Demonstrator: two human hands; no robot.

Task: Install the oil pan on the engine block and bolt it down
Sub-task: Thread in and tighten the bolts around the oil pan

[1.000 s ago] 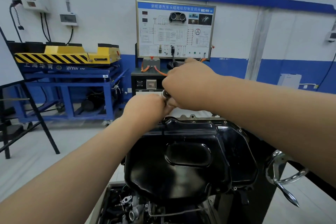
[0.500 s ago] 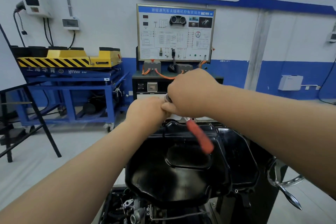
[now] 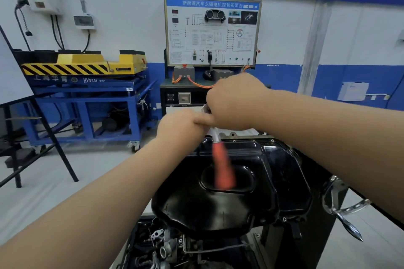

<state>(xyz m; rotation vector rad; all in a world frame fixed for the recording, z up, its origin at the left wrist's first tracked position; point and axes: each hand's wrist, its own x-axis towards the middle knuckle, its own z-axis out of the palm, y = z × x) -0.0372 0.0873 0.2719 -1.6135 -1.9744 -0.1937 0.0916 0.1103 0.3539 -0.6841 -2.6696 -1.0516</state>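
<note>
The black oil pan lies on the engine block on its stand, with small bolts along its flange. Both hands meet over the pan's far edge. My right hand grips the metal head of a ratchet from above. Its orange handle points towards me over the pan and is blurred by motion. My left hand is curled just below the ratchet head, seemingly around the socket shaft, which is hidden.
A chrome crank handle sticks out of the stand at the right. A blue trolley with a yellow lift stands at the back left, a black easel leg in front of it. A training board stands behind the engine.
The orange ratchet handle, hidden a second ago, has swung out from under my right hand and now points towards me. Both hands stay at the pan's far edge.
</note>
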